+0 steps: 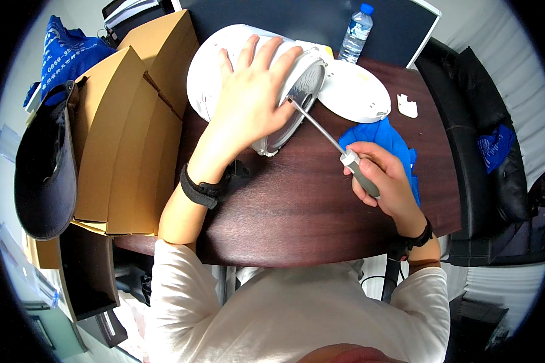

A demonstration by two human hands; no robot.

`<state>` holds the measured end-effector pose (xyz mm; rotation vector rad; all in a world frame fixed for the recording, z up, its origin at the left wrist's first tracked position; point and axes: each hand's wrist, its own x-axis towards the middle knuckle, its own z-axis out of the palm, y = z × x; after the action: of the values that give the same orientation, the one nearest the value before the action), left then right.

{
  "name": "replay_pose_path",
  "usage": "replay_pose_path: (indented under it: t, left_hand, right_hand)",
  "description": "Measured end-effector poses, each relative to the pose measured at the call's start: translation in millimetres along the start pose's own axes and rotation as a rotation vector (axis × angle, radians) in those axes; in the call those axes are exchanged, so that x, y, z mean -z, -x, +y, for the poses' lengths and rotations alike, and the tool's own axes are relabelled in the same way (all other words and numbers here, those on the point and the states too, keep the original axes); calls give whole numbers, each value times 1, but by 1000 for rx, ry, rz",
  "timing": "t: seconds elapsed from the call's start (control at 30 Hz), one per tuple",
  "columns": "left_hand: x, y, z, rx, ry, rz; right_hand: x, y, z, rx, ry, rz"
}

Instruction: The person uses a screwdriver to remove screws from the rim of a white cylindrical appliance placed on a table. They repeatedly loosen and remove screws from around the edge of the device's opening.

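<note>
A white rounded appliance [209, 78] lies tipped on its side on the dark wood table, its round grey metal-lined opening turned to the right. My left hand [251, 100] rests on its upper side with fingers spread, the thumb at the opening's rim. In my right hand [381, 175] is a screwdriver [360, 175] with a grey and white handle, my fingers wrapped round it. Its shaft slants up and left, the tip close to my left thumb at the rim. Whether the tip sits in a screw is too small to tell.
Right of the appliance lie a white oval cover [357, 91], a small white plastic piece [407, 105] and a blue cloth [381, 134]. A water bottle [356, 33] stands behind. Cardboard boxes [127, 145] and a dark cap [45, 181] flank the left. A black sofa [466, 139] stands right.
</note>
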<state>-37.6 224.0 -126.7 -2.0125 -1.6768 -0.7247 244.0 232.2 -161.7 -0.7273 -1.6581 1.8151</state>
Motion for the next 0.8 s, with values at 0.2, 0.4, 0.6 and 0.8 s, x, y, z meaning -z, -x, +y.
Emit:
replay_pose_path:
  t: [0.2,0.4,0.6,0.8]
  left_hand:
    - [-3,1,-1,5,-16,15]
    - [0,-1,1,14,-22,-9]
    - [0,-1,1,19,-18,-8]
    - [-1,-1,1,19,-18,0]
  right_hand:
    - [3,-1,5,-23,-33,-14]
    - [2,-4,8,-26,-69,-28]
    - [-1,-3,7,-29,-88,-17]
    - [-3,-1,11,-56,-166,-34]
